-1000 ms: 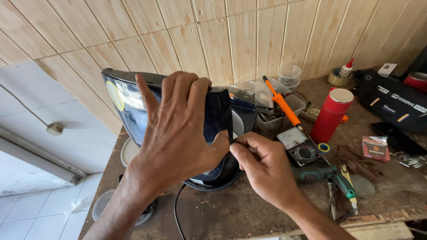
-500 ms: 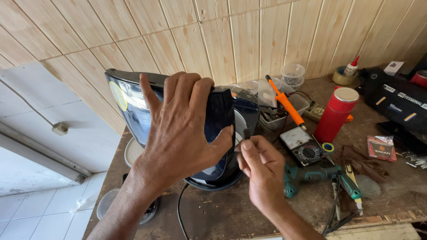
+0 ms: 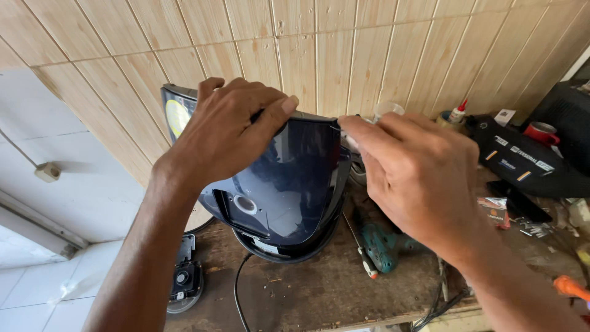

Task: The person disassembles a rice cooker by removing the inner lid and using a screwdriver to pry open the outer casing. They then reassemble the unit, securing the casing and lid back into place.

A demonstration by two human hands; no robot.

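Note:
A dark blue glossy appliance housing [image 3: 289, 184] stands upright on the wooden workbench [image 3: 319, 289], on a round black base with a black cord running off the front edge. My left hand [image 3: 227, 132] grips its top rim from above, fingers curled over the edge. My right hand [image 3: 418, 178] reaches in from the right, fingertips pinching the housing's upper right corner. A yellow round sticker shows on the housing's far left side.
A teal power tool [image 3: 384, 246] and a screwdriver [image 3: 362, 255] lie just right of the housing. A black case [image 3: 522, 160] and a red cup [image 3: 544, 132] sit at the back right. A small black round part [image 3: 184, 280] rests at the bench's left edge. Wood panelling stands behind.
My right hand has risen from the housing's lower front to its top right corner. The view has moved closer and lower; my left hand still holds the top.

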